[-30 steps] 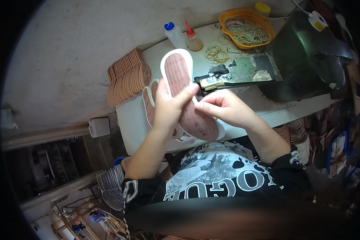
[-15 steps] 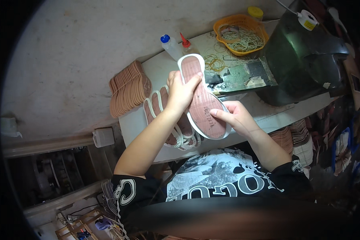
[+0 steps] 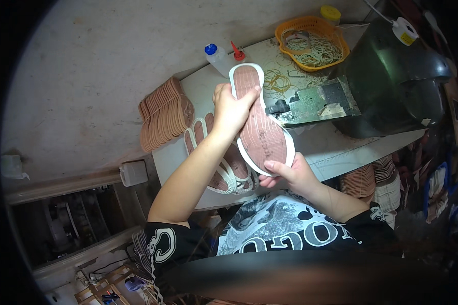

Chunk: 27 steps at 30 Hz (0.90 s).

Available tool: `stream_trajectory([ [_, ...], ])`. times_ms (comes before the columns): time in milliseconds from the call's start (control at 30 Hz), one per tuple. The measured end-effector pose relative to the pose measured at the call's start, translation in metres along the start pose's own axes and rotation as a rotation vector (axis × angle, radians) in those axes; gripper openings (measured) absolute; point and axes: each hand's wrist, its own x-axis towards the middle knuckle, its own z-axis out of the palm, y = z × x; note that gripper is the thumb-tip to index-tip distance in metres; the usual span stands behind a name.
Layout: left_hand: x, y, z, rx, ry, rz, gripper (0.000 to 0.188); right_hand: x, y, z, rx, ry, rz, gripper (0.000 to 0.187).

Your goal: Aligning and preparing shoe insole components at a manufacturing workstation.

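Observation:
Up in front of me is a shoe insole (image 3: 257, 119), brown on its face with a white edging band around it. My left hand (image 3: 232, 108) is closed on its narrower upper part, the thumb lying across the face. At the broad lower end, my right hand (image 3: 291, 173) pinches the rim, thumb on the face and fingers partly hidden behind. Under and beside my left forearm lie several more white-edged insoles (image 3: 220, 178) on the white table (image 3: 175, 175). The far end of the held insole stands near a dark green machine's arm (image 3: 318, 107).
A bundled stack of brown insoles (image 3: 164, 116) stands at the table's left. Behind are a clear blue-capped bottle (image 3: 218, 58), a red-tipped bottle (image 3: 237, 53) and an orange basket (image 3: 310, 46) of cord loops. The green machine (image 3: 392, 81) fills the right side. More stacked pieces (image 3: 359, 183) sit below.
My right hand has slid down from the insole's right side to its lower rim. The insole has tilted slightly, and my left hand keeps its hold.

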Motion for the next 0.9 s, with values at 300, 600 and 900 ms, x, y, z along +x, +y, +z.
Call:
stream_trajectory([
  [300, 0.033, -0.015, -0.014, 0.378, 0.099, 0.364, 0.066, 0.025, -0.001, 0.017, 0.15, 0.083, -0.074, 0.03],
  [600, 0.073, 0.019, -0.049, 0.365, -0.99, 0.64, 0.053, 0.038, -0.012, 0.023, 0.202, 0.109, -0.085, 0.034],
  [900, 0.076, 0.017, -0.052, 0.024, -1.288, 0.141, 0.036, 0.039, -0.02, 0.023, 0.247, 0.089, -0.035, 0.037],
])
